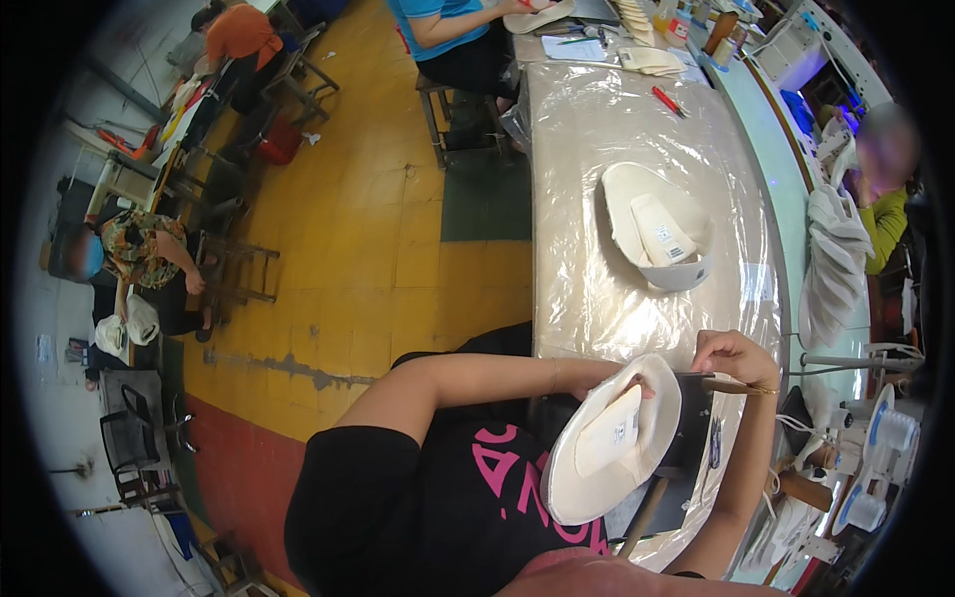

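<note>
A cream-coloured cap (564, 478) with its hollow side up is tilted in front of my chest. Inside it lies a flat cream pad (602, 438) with a small printed label. My left hand (595, 376) grips the cap at its far end, thumb inside and the other fingers mostly hidden beneath. To the right, my right hand (729, 356) is raised with its fingers bent together beside a dark, narrow bar (696, 378). What those fingers hold, if anything, cannot be made out. Farther up the table rests a similar cap (622, 214) with its own labelled pad.
Clear plastic covers the table (582, 129). Red-handled snips (669, 101) lie toward its far end, near stacked cream pads (652, 61). A sewing machine (806, 55) and thread spools (892, 433) stand at right. Several people sit around, one in a blue shirt (438, 20) at the table's far end.
</note>
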Demonstrator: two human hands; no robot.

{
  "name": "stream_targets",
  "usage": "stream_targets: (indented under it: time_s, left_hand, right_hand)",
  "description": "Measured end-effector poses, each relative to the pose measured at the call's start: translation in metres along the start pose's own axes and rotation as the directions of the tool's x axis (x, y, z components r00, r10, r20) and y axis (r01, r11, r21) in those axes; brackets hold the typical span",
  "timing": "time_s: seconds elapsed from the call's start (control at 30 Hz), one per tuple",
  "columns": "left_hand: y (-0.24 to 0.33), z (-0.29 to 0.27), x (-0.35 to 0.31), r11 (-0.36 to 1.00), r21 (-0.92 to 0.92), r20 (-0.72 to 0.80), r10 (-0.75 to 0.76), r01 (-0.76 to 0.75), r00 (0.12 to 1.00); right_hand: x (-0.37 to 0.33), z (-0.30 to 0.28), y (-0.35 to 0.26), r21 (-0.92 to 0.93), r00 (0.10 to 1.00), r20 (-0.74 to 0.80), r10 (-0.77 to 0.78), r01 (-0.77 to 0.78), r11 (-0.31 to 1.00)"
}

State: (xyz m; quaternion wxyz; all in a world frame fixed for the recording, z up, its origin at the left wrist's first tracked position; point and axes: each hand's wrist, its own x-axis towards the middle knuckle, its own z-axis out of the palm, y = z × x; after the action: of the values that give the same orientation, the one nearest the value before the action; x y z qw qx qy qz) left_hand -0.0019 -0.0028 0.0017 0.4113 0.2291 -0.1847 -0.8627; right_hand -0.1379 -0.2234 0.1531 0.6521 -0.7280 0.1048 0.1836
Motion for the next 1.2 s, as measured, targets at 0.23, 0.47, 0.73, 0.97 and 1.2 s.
stream_targets:
  time_s: [0.23, 0.47, 0.73, 0.97, 1.2]
  left_hand:
    - [0.006, 0.009, -0.005, 1.000, 0.014, -0.020, 0.008, -0.008, 1.000]
    - [0.008, 0.012, -0.008, 0.999, -0.014, -0.072, -0.044, 0.043, 0.996]
    - [0.004, 0.009, -0.001, 0.997, -0.077, -0.034, -0.034, 0.031, 0.999]
    - [0.001, 0.008, -0.004, 0.997, -0.061, -0.075, 0.048, -0.053, 0.996]
    - [-0.005, 0.000, 0.004, 0.996, 0.053, -0.009, 0.078, -0.077, 0.997]
  right_hand:
    - [-0.001, -0.004, 0.008, 0.029, 1.000, -0.020, -0.011, 0.011, 1.000]
    - [0.000, -0.004, 0.012, 0.056, 0.999, -0.033, -0.011, 0.013, 0.998]
    - [0.001, -0.005, 0.023, 0.080, 0.993, -0.112, -0.047, 0.056, 0.995]
    - [-0.001, -0.003, 0.020, 0.063, 0.993, -0.119, -0.019, 0.026, 0.998]
    - [0.001, -0.003, 0.019, 0.044, 0.996, -0.080, -0.040, 0.044, 0.998]
